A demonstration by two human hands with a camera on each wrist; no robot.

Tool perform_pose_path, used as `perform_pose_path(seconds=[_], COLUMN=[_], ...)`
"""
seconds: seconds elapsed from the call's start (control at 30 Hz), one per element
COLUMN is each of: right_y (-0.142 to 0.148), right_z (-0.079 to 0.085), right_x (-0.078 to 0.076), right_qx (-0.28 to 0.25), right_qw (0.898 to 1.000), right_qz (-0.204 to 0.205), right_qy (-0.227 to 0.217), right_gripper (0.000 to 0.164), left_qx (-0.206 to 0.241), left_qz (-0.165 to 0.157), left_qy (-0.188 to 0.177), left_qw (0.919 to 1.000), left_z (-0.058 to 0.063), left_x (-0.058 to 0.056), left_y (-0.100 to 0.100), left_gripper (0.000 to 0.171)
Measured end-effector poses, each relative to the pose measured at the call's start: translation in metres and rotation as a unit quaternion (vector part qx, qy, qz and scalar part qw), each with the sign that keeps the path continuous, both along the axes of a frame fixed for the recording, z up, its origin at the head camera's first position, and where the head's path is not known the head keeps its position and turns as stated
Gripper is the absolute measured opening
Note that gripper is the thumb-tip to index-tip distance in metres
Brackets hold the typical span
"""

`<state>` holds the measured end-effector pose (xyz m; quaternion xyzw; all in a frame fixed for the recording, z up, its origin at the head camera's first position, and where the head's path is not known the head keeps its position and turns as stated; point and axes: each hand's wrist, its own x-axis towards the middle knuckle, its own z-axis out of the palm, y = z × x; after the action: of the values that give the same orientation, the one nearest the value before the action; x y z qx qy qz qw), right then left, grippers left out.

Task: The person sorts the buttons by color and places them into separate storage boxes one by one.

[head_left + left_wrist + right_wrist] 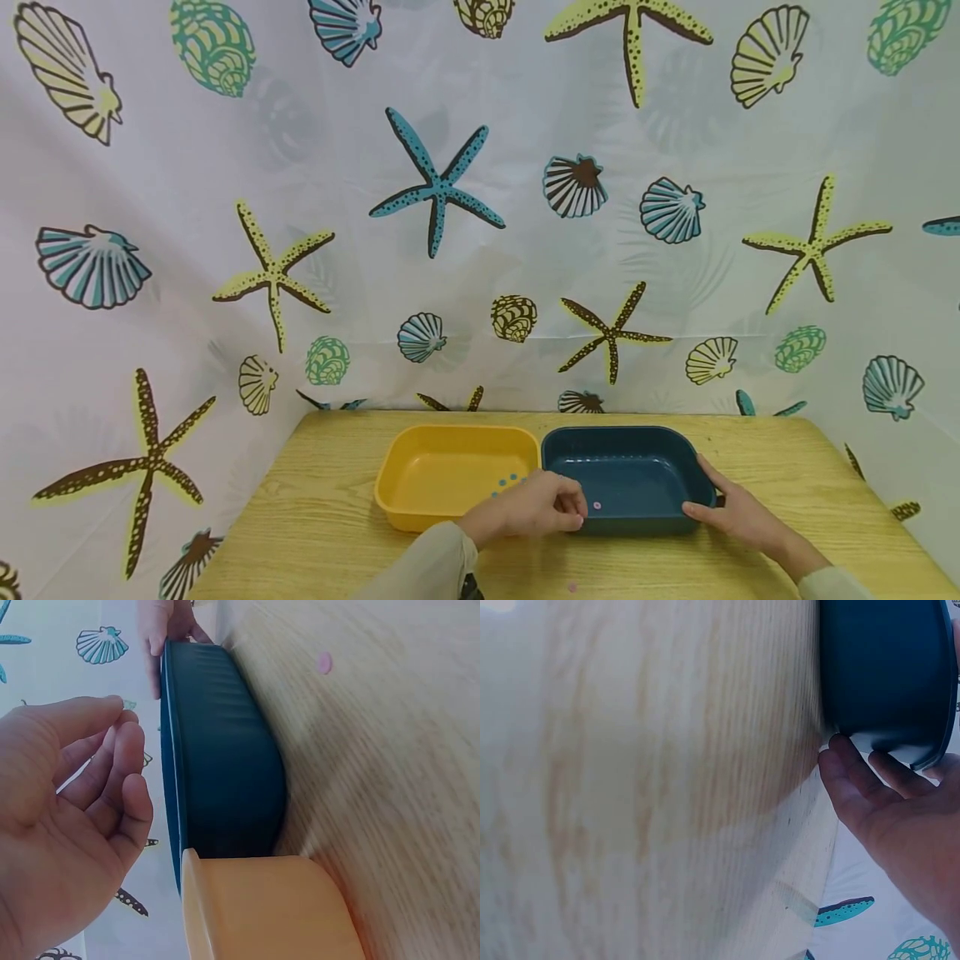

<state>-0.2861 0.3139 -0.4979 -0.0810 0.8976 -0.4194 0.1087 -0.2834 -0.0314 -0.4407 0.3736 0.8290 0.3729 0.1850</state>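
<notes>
My left hand hovers by the near left corner of the dark blue bin. In the left wrist view its fingers are curled and the thumb tip meets the index fingertip; whether something tiny sits between them cannot be told. A small pink disc shows within the blue bin, close to those fingertips. At the bin's right end, my right hand holds the near corner, thumb at the rim and fingers along the outer side. Another pink disc lies on the table in front.
A yellow bin stands directly left of the blue one, with several small blue discs in it, partly hidden by my left hand. Both bins rest on a wooden table. A curtain with shells and starfish encloses the back and sides.
</notes>
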Motion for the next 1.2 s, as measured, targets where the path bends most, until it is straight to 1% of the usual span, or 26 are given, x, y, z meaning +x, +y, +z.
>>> perform_pose_path(seconds=[0.17, 0.33, 0.57, 0.7, 0.83, 1.0, 1.2], right_y=[-0.001, -0.001, 0.0, 0.0, 0.001, 0.002, 0.002], right_z=[0.001, -0.001, -0.002, -0.002, -0.002, -0.002, -0.001], right_x=[0.001, 0.0, 0.0, 0.0, 0.0, -0.003, -0.002], right_qx=[-0.005, -0.011, -0.011, -0.014, -0.01, -0.007, -0.005], right_qw=[1.0, 1.0, 1.0, 1.0, 1.0, 1.0, 1.0], right_qz=[-0.002, -0.005, -0.003, -0.003, -0.003, -0.001, 0.001], right_qy=[-0.001, -0.005, 0.001, 0.001, 0.0, -0.007, -0.006], right_gripper=[0.092, 0.092, 0.092, 0.092, 0.092, 0.092, 0.091], left_qx=[0.023, 0.034, 0.049, 0.053, 0.058, 0.059, 0.056], left_qz=[0.048, 0.084, 0.133, 0.151, 0.16, 0.17, 0.184], left_qy=[-0.031, -0.031, -0.028, -0.03, -0.039, -0.054, -0.045], left_qw=[0.9981, 0.9954, 0.9895, 0.9866, 0.9846, 0.9822, 0.9803], left_z=[0.003, 0.005, 0.001, 0.001, -0.002, -0.004, -0.009], left_x=[-0.009, -0.02, -0.035, -0.042, -0.047, -0.051, -0.056], left_y=[0.006, 0.011, 0.014, 0.015, 0.015, 0.013, 0.014], left_gripper=[0.004, 0.003, 0.003, 0.006, 0.008, 0.009, 0.005])
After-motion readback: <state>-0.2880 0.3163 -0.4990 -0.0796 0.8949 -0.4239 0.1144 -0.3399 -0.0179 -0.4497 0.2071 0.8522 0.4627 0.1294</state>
